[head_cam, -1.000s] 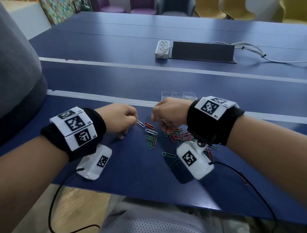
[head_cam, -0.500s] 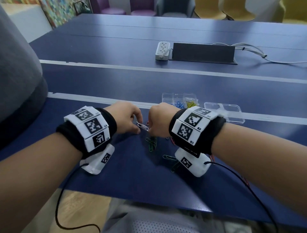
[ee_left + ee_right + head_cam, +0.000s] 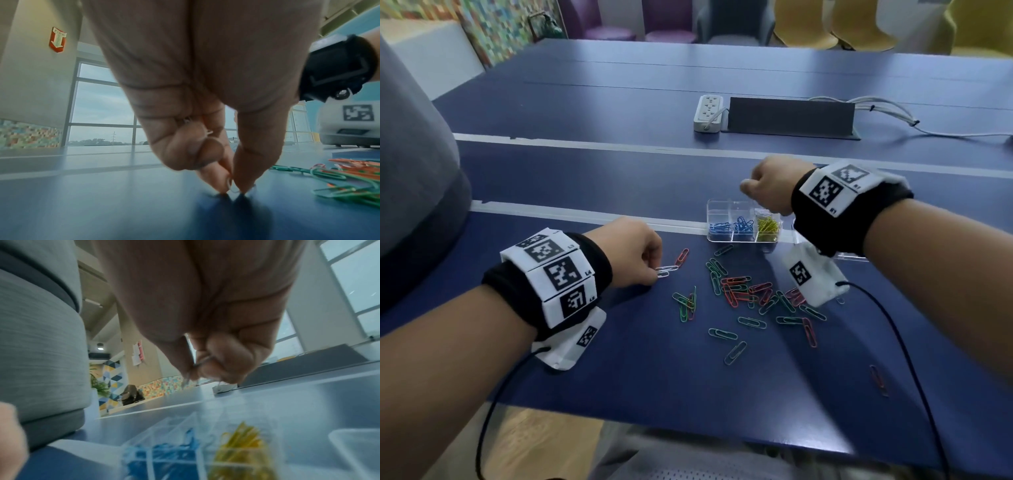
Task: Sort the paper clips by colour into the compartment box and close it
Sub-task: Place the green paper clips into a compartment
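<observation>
A clear compartment box [image 3: 743, 240] stands open on the blue table, with blue clips [image 3: 736, 225] in two cells and yellow clips [image 3: 768, 226] in a third. My right hand [image 3: 748, 186] hovers over its far cells, fingers curled round thin pale paper clips [image 3: 202, 362]. The box [image 3: 185, 421] lies below that hand [image 3: 195, 371] in the right wrist view. My left hand [image 3: 655, 272] pinches white paper clips [image 3: 667, 270] against the table between thumb and forefinger [image 3: 232, 190]. Several loose red and green clips [image 3: 750, 294] lie between my arms.
The box's clear lid [image 3: 854, 256] lies to its right, mostly behind my right wrist. One red clip [image 3: 878, 380] lies alone near the front right. A power strip [image 3: 708, 113], a dark panel [image 3: 791, 118] and cables sit farther back. A grey cushioned shape [image 3: 414, 171] stands at the left.
My right hand has left the pile beside my left hand and risen away to above the box. The left hand stays low at the pile's left edge, pinching white clips.
</observation>
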Demonstrator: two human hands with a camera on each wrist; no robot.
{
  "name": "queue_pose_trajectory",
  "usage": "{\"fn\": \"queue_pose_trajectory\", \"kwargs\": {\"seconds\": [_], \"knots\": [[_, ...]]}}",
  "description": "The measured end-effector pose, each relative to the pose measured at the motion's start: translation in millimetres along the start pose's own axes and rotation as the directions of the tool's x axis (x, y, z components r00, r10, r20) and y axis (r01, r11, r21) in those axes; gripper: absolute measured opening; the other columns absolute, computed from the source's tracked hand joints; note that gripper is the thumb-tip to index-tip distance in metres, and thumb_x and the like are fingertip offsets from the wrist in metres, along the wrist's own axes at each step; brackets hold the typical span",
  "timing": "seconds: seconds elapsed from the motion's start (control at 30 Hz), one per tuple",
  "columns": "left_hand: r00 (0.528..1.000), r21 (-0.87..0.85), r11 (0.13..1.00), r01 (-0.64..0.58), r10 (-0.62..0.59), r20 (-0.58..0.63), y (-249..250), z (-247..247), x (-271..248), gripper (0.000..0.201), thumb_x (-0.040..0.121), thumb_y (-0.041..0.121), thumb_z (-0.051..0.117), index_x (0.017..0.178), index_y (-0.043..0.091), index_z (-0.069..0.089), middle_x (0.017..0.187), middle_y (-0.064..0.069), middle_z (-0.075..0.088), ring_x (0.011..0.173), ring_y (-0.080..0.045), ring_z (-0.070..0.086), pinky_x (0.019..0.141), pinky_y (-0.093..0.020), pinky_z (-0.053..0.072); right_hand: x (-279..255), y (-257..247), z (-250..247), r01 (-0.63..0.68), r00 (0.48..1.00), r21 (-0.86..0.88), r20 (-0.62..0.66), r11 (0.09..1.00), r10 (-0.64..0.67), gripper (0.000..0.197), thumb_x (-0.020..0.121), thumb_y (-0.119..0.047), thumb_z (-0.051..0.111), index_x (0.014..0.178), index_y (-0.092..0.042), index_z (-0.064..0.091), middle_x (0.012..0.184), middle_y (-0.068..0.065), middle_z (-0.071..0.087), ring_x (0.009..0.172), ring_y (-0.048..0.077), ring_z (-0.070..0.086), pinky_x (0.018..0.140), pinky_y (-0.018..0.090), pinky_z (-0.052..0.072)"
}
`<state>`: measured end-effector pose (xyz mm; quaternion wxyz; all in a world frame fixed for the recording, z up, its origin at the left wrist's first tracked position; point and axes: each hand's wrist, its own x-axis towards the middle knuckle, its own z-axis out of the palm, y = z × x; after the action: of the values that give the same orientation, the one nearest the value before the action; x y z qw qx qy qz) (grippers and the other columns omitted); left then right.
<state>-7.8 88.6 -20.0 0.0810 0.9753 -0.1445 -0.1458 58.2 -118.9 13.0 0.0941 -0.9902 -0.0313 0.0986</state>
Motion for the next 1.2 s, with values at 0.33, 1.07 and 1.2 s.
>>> {"fn": "queue_pose_trajectory", "kwargs": {"seconds": [0.33,1.07,1.2], "knots": [[0.993,-0.079,0.997,-0.014,0.005,-0.116,21,-24,13,0.014,0.075,0.018,0.067,0.065,0.023,0.06,0.057,0.01,0.053,0.056,0.0,0.047,0.053,-0.016,0.036,14,10,-6,-0.034,0.999,-0.034,0.01,0.999,0.034,0.025,0.079,-0.008,0.062,0.101,-0.002,0.071,0.097,0.015,0.074,0.09,0.026,0.073,0.07,0.033,0.059],[0.985,0.007,0.998,-0.07,0.07,-0.158,116,-38,115,0.014,0.081,0.007,0.058,0.084,0.015,0.069,0.092,-0.003,0.069,0.094,-0.022,0.065,0.076,-0.029,0.051,-8,68,-15,0.027,0.996,0.097,-0.085,0.995,-0.019,0.031,0.086,-0.013,0.048,0.103,-0.023,0.072,0.11,0.003,0.07,0.103,0.023,0.062,0.087,0.029,0.05],[0.989,0.0,0.996,-0.095,0.094,-0.116,121,-39,119,0.016,0.081,0.006,0.06,0.09,0.013,0.071,0.091,-0.003,0.069,0.09,-0.02,0.064,0.076,-0.028,0.051,-8,72,-12,0.033,0.998,0.122,-0.062,0.992,-0.026,0.028,0.088,-0.016,0.05,0.104,-0.022,0.072,0.107,0.003,0.071,0.101,0.023,0.064,0.091,0.033,0.053]]}}
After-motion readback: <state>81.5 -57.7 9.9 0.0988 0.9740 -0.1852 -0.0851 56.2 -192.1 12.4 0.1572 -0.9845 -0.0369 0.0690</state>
